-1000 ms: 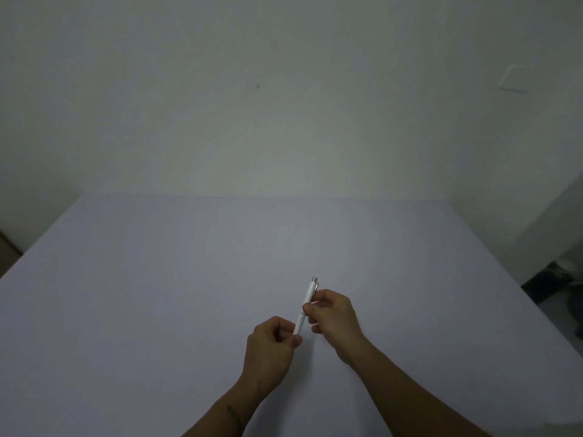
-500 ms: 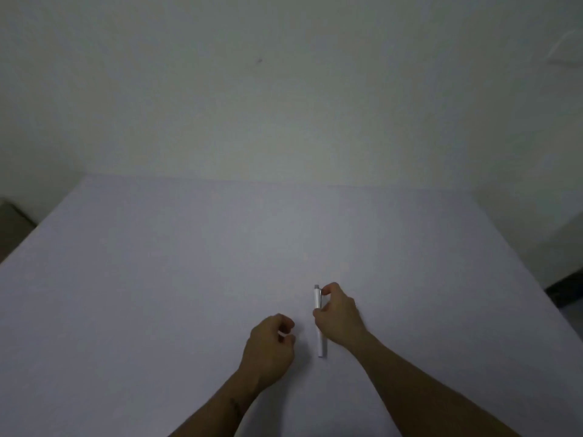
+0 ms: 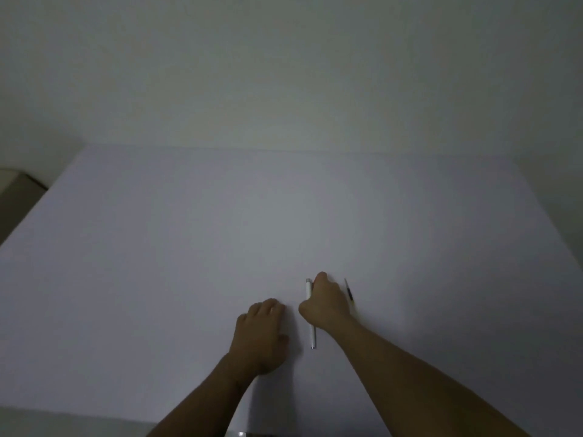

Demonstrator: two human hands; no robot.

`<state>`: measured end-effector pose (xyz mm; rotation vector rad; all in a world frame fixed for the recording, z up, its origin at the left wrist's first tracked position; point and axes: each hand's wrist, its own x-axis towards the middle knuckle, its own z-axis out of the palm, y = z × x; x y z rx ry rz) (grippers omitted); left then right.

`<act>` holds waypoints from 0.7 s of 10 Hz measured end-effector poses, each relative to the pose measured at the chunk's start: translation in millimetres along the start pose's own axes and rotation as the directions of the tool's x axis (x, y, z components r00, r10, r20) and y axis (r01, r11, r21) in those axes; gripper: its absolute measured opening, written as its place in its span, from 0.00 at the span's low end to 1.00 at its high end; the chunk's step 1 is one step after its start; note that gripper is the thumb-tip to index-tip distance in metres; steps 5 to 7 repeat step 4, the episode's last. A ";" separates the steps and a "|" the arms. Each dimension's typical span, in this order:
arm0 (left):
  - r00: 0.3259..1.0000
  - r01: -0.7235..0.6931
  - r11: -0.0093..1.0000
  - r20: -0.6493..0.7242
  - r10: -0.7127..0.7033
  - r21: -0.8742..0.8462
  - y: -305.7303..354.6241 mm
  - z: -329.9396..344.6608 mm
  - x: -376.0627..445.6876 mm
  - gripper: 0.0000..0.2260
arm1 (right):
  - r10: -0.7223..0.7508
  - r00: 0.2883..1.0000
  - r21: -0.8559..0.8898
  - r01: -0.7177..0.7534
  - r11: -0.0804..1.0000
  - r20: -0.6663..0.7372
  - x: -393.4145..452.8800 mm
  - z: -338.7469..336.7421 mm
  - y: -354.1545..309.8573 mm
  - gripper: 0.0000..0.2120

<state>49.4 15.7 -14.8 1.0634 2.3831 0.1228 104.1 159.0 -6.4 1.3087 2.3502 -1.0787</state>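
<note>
A white pen [image 3: 312, 337] lies on the pale table [image 3: 189, 247], pointing away from me. My right hand [image 3: 326, 302] rests over its middle, with curled fingers and the thumb across the barrel. Just right of that hand lies a thin dark refill-like rod [image 3: 348, 290], and I cannot tell if the hand touches it. My left hand [image 3: 262, 334] rests on the table a little left of the pen, apart from it. Its fingers are curled under, and anything inside them is hidden.
The table reaches back to a plain wall [image 3: 284, 74]. Its left edge drops to a beige floor strip [image 3: 15, 197]. The near table edge runs along the bottom left of the view.
Both hands held the pen raised a second ago. My left hand let go, and my right hand lowered the pen flat onto the table. The thin dark rod now shows right of my right hand.
</note>
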 end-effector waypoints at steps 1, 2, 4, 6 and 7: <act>0.995 0.001 0.993 0.095 -0.013 0.119 1.0 8.7 -1.8 0.36 | 0.005 1.000 -0.025 -0.004 1.000 0.008 2.8 0.8 -0.5 0.22; 0.995 -0.003 0.994 0.095 -0.008 0.113 -3.7 17.9 -3.7 0.39 | 0.005 1.000 -0.040 -0.004 0.999 0.011 2.4 1.2 -1.0 0.23; 0.999 -0.045 0.992 0.033 0.042 0.117 -16.3 30.2 -5.2 0.39 | -0.016 1.000 -0.066 0.016 0.998 0.002 1.6 0.4 0.2 0.20; 0.999 -0.045 0.992 0.033 0.042 0.117 -16.3 30.2 -5.2 0.39 | -0.016 1.000 -0.066 0.016 0.998 0.002 1.6 0.4 0.2 0.20; 0.999 -0.045 0.992 0.033 0.042 0.117 -16.3 30.2 -5.2 0.39 | -0.016 1.000 -0.066 0.016 0.998 0.002 1.6 0.4 0.2 0.20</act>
